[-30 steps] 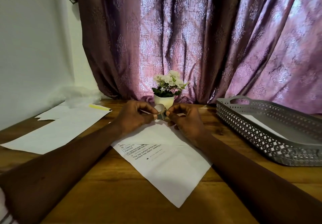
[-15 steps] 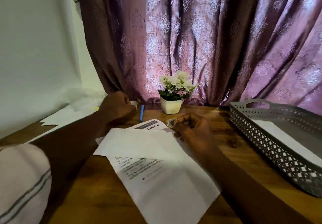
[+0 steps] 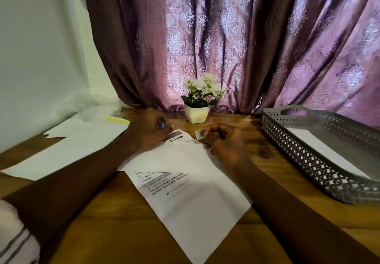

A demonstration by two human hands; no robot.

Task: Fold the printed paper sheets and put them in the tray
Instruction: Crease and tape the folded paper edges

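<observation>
A printed paper sheet (image 3: 185, 194) lies folded over on the wooden table (image 3: 115, 228) in front of me, with text showing below the flap and the word "Exterior" at its far corner. My left hand (image 3: 150, 129) rests at that far corner, closed around a blue pen (image 3: 161, 125). My right hand (image 3: 223, 140) sits on the sheet's right edge and pinches a small dark square stamp-like piece (image 3: 200, 134). The grey perforated tray (image 3: 308, 161) stands at the right with a white sheet (image 3: 327, 150) inside.
More white sheets (image 3: 67, 148) lie at the left, with a yellow strip (image 3: 117, 119) and crumpled clear plastic (image 3: 92, 109) behind them. A small white pot of white flowers (image 3: 196, 113) stands at the back centre, before a purple curtain (image 3: 226, 37).
My hands have come apart. The left hand went to the blue pen at the back left and closed on it, coming back to the sheet's far corner. The right hand kept the small square piece.
</observation>
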